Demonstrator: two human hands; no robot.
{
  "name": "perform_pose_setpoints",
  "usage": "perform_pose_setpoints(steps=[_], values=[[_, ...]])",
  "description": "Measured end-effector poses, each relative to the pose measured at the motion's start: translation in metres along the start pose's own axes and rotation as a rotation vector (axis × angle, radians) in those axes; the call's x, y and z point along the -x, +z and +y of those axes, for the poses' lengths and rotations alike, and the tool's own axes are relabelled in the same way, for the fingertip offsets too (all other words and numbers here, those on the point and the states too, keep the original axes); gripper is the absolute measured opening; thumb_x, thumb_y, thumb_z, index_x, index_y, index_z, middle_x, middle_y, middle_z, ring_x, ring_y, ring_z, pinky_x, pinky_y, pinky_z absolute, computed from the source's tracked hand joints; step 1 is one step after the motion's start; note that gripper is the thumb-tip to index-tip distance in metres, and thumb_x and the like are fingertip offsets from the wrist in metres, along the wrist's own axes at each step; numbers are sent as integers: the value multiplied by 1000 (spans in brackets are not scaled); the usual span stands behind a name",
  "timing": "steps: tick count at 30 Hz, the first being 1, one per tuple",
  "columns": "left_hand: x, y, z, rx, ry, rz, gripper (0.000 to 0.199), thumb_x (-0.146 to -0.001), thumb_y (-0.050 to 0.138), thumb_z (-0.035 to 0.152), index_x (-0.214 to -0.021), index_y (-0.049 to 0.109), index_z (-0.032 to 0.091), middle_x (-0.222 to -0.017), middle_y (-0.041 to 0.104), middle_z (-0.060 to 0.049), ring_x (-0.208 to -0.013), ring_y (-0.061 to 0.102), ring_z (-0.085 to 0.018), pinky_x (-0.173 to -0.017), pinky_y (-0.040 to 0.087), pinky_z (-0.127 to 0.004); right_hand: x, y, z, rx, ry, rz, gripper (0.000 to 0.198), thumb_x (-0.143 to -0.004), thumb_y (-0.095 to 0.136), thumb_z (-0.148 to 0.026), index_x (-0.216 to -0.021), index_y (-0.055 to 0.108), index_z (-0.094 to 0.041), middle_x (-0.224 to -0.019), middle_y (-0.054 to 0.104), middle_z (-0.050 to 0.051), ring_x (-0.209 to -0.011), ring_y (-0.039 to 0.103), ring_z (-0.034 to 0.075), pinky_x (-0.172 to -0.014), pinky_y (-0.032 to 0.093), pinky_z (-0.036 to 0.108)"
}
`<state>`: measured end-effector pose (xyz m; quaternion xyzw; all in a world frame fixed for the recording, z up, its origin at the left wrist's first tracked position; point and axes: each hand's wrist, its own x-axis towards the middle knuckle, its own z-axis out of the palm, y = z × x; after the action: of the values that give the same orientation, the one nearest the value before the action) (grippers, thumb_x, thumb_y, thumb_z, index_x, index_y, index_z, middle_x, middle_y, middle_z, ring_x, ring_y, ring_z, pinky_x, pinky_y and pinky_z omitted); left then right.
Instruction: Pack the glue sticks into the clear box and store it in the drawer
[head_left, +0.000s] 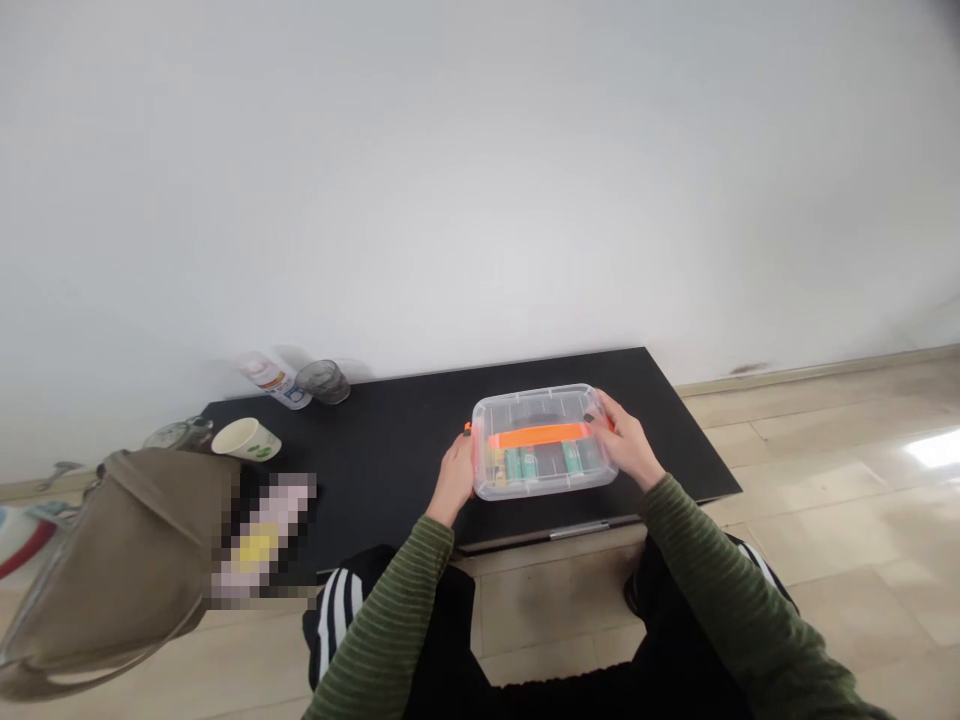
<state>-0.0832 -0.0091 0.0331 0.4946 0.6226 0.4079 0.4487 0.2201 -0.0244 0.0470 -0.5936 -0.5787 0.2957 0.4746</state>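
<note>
A clear plastic storage box (540, 470) with an orange handle across its lid is held between my two hands over the black table. Its lid is on, and several small green and yellow items show through the plastic. My left hand (454, 475) grips the left end, near an orange latch. My right hand (624, 438) is wrapped round the right end, with the thumb on top of the lid. I cannot tell whether the underside of the box touches the table.
On the left of the black table (390, 450) stand a paper cup (246, 440), a grey glass (324, 382) and a spray can (274, 380). A brown bag (127, 550) and a blurred-out pink and yellow item (262, 540) lie at the near left. A white wall rises behind.
</note>
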Motion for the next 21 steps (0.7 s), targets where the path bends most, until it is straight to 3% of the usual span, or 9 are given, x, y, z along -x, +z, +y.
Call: perform_pose_setpoints(steps=[4,8,10,13,16,18,21], values=[[2,1,3,52,-33,-19,35,-89,44,46,-64,45,21,-59,47,4,-49,43,-11,-46,34,-24,2,4,-8,-376,25,86,52,-83,71,-43,-130,60,-24,-121,72,9,-111,67,27,-99,53,46],[6,0,10,60,-29,-44,35,-90,42,44,-63,44,22,-51,45,5,-40,42,-11,-40,31,-24,-1,1,-13,-684,130,127,59,-76,80,-39,-130,60,-24,-100,77,6,-92,74,25,-87,59,44],[6,-4,12,61,-41,-51,37,-91,41,45,-62,44,23,-47,43,5,-37,40,-11,-39,30,-24,-5,-10,-9,-784,128,171,56,-75,81,-34,-127,63,-25,-101,77,5,-90,75,24,-87,60,44],[4,-14,14,81,-44,11,37,-92,43,47,-64,45,23,-47,45,5,-36,41,-11,-38,30,-24,-18,-41,6,-880,5,393,38,-75,80,-27,-112,69,-24,-105,76,5,-96,74,22,-93,57,44],[0,-29,13,73,-25,92,38,-92,41,46,-62,44,23,-44,45,5,-34,40,-11,-37,29,-24,-28,-77,21,-882,-125,596,33,-73,80,-24,-104,68,-23,-109,74,5,-103,72,23,-99,54,49],[-3,-40,9,57,-6,140,38,-91,40,44,-60,44,23,-41,43,4,-34,41,-12,-37,31,-24,-30,-92,27,-798,-165,614,35,-73,81,-26,-105,66,-23,-112,73,5,-106,71,24,-100,53,52],[-7,-54,-1,69,-2,192,37,-89,40,42,-58,45,23,-39,43,4,-34,42,-12,-37,31,-24,-22,-95,34,-534,-178,573,39,-74,81,-32,-107,62,-22,-109,73,6,-105,71,23,-99,54,51]])
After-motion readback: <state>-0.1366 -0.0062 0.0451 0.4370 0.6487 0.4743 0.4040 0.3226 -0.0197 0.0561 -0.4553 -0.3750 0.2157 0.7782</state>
